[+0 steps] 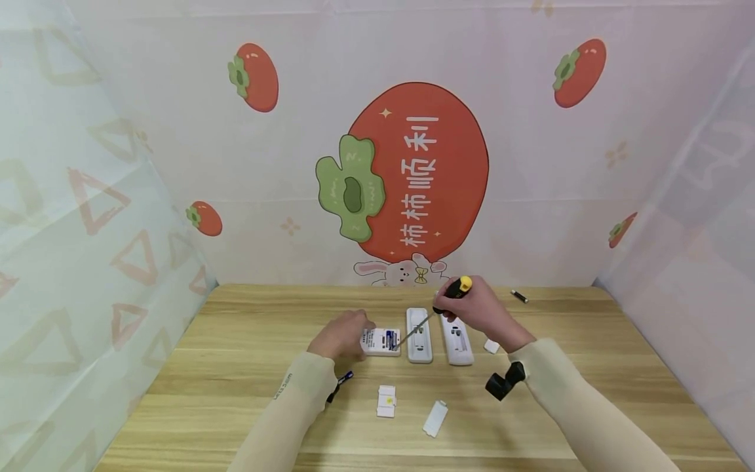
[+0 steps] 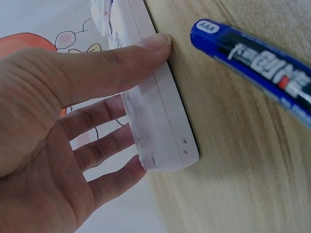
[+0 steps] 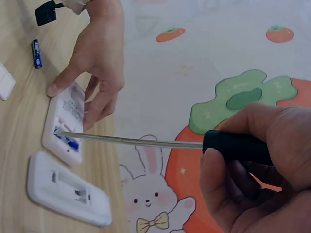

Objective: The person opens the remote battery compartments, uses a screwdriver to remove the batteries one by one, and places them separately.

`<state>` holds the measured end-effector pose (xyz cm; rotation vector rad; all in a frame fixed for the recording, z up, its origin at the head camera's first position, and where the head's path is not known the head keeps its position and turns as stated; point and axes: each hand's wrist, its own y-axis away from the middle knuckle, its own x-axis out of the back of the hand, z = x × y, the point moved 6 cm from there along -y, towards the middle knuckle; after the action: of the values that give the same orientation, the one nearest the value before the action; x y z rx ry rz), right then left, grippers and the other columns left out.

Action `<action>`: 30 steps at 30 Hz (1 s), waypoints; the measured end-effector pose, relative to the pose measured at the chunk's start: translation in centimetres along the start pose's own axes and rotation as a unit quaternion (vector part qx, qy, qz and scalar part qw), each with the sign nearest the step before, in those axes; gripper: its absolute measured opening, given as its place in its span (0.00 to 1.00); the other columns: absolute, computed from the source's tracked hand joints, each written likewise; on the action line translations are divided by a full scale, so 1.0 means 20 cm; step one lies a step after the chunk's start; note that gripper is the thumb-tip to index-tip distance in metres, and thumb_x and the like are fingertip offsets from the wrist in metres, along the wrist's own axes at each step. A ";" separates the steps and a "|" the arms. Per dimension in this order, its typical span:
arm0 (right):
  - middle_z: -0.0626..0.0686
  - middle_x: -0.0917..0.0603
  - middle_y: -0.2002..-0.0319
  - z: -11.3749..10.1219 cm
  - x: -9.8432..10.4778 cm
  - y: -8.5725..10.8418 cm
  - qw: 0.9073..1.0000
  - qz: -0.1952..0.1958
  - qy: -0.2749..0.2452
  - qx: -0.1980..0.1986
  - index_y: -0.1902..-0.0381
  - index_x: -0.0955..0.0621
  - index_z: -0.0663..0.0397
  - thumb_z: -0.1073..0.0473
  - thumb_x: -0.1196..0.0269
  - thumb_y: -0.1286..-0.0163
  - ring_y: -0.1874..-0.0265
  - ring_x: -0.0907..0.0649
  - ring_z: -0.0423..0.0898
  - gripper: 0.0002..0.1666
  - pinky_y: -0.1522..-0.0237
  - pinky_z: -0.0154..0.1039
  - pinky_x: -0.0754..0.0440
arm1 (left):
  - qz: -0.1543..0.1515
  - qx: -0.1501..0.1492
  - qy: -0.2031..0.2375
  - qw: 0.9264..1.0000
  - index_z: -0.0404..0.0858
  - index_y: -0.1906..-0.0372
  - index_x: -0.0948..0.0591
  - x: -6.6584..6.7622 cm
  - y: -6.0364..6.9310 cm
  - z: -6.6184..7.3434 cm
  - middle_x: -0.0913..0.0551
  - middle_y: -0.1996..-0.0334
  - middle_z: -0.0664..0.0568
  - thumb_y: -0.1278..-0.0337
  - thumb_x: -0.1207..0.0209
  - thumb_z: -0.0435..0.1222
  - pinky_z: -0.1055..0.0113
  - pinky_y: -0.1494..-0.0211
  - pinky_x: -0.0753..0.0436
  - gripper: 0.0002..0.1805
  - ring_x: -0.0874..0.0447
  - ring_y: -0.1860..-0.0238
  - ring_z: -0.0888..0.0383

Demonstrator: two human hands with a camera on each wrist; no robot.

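Observation:
My left hand (image 1: 342, 333) holds a white remote control (image 1: 371, 352) back side up on the table, thumb on one long edge and fingers on the other. Blue AAA batteries (image 3: 69, 142) lie in its uncovered battery compartment. In my right hand (image 1: 483, 309) is a screwdriver (image 3: 170, 144) with a black and yellow handle, gripped by the handle. Its long metal shaft slants down to the left, and the tip reaches the batteries in the compartment. Whether the tip touches a battery or the casing I cannot tell.
Two white remotes, a nearer one (image 1: 419, 357) and another (image 1: 461, 356), lie to the right with uncovered compartments. White covers (image 1: 386, 408) (image 1: 435, 419) lie in front, a small white piece (image 1: 491, 345) at right. A blue AAA battery (image 2: 257, 63) is near my left wrist, a black battery (image 1: 519, 296) at the back.

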<state>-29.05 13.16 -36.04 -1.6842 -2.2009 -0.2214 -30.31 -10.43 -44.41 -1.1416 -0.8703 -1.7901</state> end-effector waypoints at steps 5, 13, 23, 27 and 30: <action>0.56 0.16 0.72 -0.05 -0.03 -0.03 1.000 -0.021 0.018 0.000 0.67 0.18 0.62 0.67 0.34 0.34 0.76 0.17 0.50 0.03 0.68 0.46 0.13 | -0.001 0.002 -0.005 1.000 0.37 0.46 0.14 0.00 0.00 0.00 0.18 0.56 0.49 0.63 0.20 0.26 0.55 0.46 0.20 0.30 0.23 0.57 0.53; 0.57 0.15 0.72 -0.08 -0.04 -0.08 0.999 -0.040 0.031 -0.012 0.67 0.17 0.62 0.67 0.34 0.36 0.78 0.17 0.49 0.02 0.71 0.41 0.14 | 0.001 0.007 0.004 1.000 0.37 0.46 0.14 0.00 0.00 0.00 0.19 0.56 0.49 0.63 0.20 0.26 0.54 0.46 0.20 0.31 0.24 0.57 0.53; 0.59 0.15 0.68 -0.10 -0.04 -0.21 0.995 -0.059 0.059 -0.061 0.56 0.20 0.65 0.63 0.30 0.35 0.75 0.14 0.52 0.14 0.64 0.47 0.12 | 0.000 0.023 0.015 1.000 0.37 0.46 0.14 0.00 0.00 0.00 0.18 0.56 0.50 0.64 0.21 0.25 0.54 0.47 0.20 0.31 0.24 0.57 0.53; 0.60 0.16 0.64 -0.10 -0.05 -0.24 0.995 -0.063 0.045 -0.060 0.45 0.24 0.62 0.64 0.29 0.35 0.75 0.14 0.52 0.23 0.64 0.49 0.11 | -0.002 0.020 0.012 1.000 0.37 0.46 0.13 0.00 -0.01 0.00 0.19 0.56 0.50 0.64 0.20 0.25 0.55 0.46 0.20 0.30 0.24 0.58 0.53; 0.60 0.16 0.64 -0.11 -0.06 -0.24 0.995 -0.062 0.050 -0.062 0.48 0.24 0.63 0.64 0.30 0.35 0.74 0.14 0.53 0.21 0.65 0.47 0.11 | -0.001 0.018 0.014 1.000 0.36 0.46 0.13 0.00 -0.01 0.00 0.19 0.56 0.49 0.64 0.20 0.25 0.54 0.46 0.19 0.31 0.24 0.58 0.53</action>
<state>-33.04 10.00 -33.92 -1.5636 -2.2599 -0.4719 -30.40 -10.36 -44.40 -1.0901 -0.8829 -1.7813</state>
